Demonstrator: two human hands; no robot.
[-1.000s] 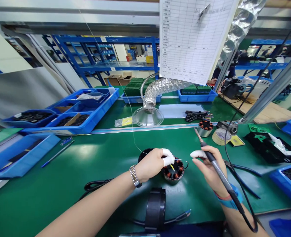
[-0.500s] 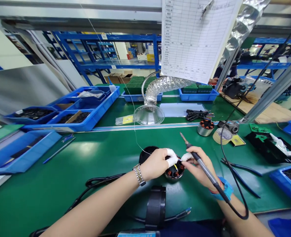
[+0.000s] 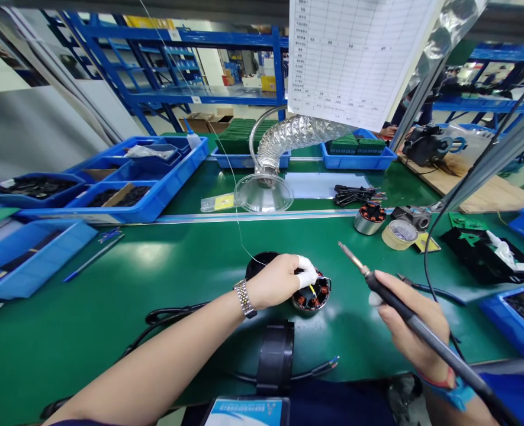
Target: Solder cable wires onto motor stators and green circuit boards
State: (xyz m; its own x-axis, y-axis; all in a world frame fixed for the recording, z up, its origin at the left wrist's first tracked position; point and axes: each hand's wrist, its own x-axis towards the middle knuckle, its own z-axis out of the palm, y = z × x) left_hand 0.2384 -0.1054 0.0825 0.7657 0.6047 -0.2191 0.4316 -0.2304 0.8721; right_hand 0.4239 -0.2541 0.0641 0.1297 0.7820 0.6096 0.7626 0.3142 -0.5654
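Observation:
My left hand [image 3: 283, 279], with white finger cots on its fingertips, pinches over a motor stator [image 3: 311, 300] with copper windings. A thin solder wire [image 3: 238, 228] runs down from above into this hand; its end is hidden by the fingers. A short yellow wire [image 3: 312, 290] shows under the fingertips. Wrapped round a soldering iron [image 3: 395, 302], my right hand [image 3: 415, 322] is off to the right of the stator. The iron's tip points up and left, apart from the stator. Behind my left hand sits a black round housing [image 3: 257, 263], partly covered.
A black ring [image 3: 276, 358] and a cable lie near the front edge. A fume hood [image 3: 264, 194] stands behind the stator. To the right are another stator [image 3: 370, 219], a tape roll [image 3: 399, 234] and pliers [image 3: 439, 291]. Blue bins [image 3: 155, 201] line the left.
My right hand has drawn back from the stator to the right and nearer to me, and the iron now lies lower in its grip. My left hand stays at the stator. The view has tilted down slightly.

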